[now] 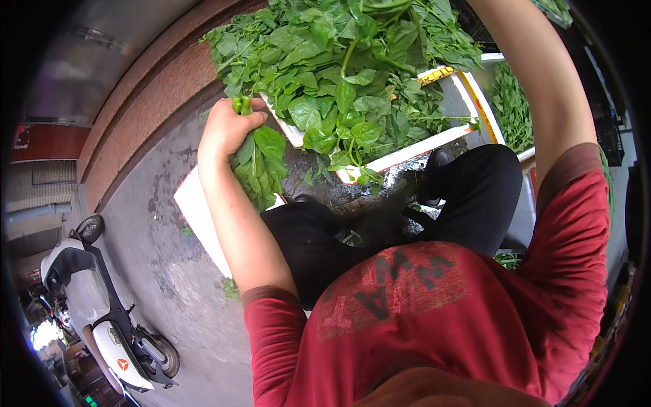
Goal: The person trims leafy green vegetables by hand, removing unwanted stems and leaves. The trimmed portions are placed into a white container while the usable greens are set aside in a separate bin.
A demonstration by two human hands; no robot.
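Note:
My left hand (224, 124) grips a bunch of leafy greens (260, 170) by its cut stems. The stem ends poke up between thumb and fingers, and the leaves hang back toward my forearm. Just beyond that hand rises a large heap of leafy greens (305, 66), with loose vine tips trailing over its near side. Part of the heap rests on a white foam box (417, 148), whose near rim faces my knees. My right forearm (534, 66) reaches past the top edge of the picture, so the right hand is out of view.
Another white container with greens (508, 109) stands on the right. A white foam piece (201, 208) lies under my left forearm. Fallen leaves dot the wet floor (173, 254). A brown stone ledge (147, 96) runs along the far left, and a parked scooter (96, 305) stands left.

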